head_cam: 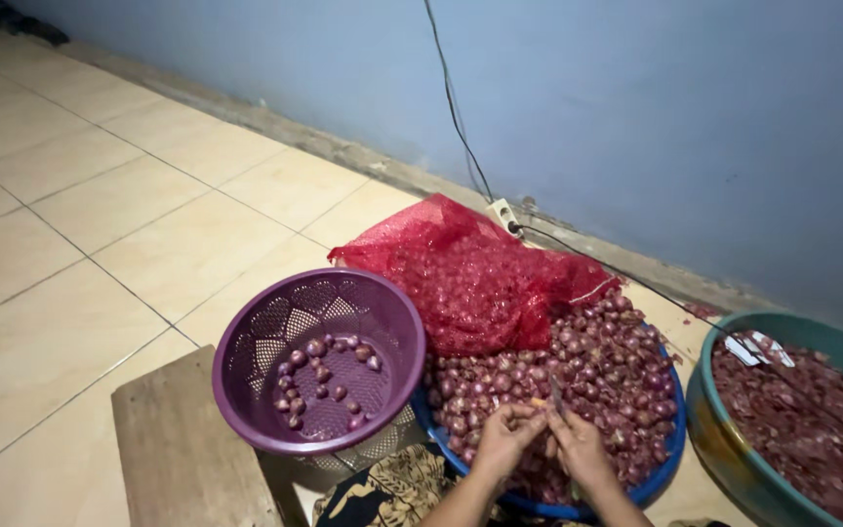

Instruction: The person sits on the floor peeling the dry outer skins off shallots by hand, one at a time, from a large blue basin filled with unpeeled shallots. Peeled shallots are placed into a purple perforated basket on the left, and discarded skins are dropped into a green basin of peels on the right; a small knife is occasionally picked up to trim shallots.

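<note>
Both hands meet over the near edge of a blue basin (670,454) heaped with unpeeled red shallots (587,366). The left hand (505,439) has its grip pinched shut on a single shallot (537,402), held just above the pile, while the right hand (581,448) is clamped on a small knife (557,392) whose blade points up beside that shallot; the two hands touch at the fingertips. A red mesh sack (470,268) lies draped over the far side of the heap, partly spilling onto the tiled floor (100,215). Just left of the basin, touching it, stands a purple perforated basket (319,359) with a small scatter of peeled shallots (324,381) on its bottom. To the right, near the basin, a green tub (724,429) holds a mass of reddish skins (802,420). A wooden board (187,449) lies on the floor at the lower left, and a black cable (456,107) runs down the blue wall (636,98) to a white socket (504,213).
</note>
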Demonstrator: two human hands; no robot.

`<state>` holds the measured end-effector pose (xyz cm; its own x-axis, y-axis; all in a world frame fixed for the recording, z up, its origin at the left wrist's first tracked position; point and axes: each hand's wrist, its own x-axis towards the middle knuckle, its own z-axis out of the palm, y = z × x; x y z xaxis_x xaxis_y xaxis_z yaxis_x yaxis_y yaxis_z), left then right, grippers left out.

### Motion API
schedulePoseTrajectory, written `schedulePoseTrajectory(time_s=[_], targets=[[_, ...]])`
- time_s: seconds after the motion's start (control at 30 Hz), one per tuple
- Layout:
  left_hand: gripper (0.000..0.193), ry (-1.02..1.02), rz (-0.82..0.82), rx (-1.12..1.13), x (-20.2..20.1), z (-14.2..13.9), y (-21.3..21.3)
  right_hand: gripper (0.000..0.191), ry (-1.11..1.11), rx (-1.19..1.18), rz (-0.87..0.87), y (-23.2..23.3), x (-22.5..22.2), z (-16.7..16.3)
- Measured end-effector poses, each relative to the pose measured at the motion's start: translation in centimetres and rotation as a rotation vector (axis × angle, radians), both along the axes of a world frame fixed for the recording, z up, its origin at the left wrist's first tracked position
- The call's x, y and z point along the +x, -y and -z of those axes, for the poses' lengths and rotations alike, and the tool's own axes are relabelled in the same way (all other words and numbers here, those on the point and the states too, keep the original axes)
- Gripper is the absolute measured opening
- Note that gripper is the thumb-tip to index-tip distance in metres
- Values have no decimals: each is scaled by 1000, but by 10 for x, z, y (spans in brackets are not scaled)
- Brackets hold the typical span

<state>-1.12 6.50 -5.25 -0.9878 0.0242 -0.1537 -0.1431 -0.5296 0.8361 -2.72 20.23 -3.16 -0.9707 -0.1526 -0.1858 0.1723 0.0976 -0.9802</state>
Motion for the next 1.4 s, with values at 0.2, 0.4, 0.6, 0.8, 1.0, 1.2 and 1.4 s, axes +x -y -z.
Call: schedulePoseTrajectory(time_s=[0.2, 0.4, 0.6, 0.8, 1.0, 1.2, 1.4], targets=[[23, -88, 10, -53, 0, -1, 1, 37, 109, -134, 88, -3, 2, -10], [28, -55, 30, -2, 4, -7, -2, 21, -36, -119, 174, -2, -5, -1], [28, -74, -4, -9, -2, 0, -2, 33, -227, -20, 38, -7, -8, 4], [24, -27, 91, 7, -2, 5, -2, 53, -537, 420, -31, -16, 3, -1], [27, 32, 114, 59, -3, -2, 2, 48, -495, 455, -106, -26, -5, 4], [29, 7, 56, -2, -2, -4, 1, 46, -228, 218, -192, -27, -7, 6], [29, -93, -49, -9, -9, 3, 1, 50, -154, 113, -297, -24, -5, 3]])
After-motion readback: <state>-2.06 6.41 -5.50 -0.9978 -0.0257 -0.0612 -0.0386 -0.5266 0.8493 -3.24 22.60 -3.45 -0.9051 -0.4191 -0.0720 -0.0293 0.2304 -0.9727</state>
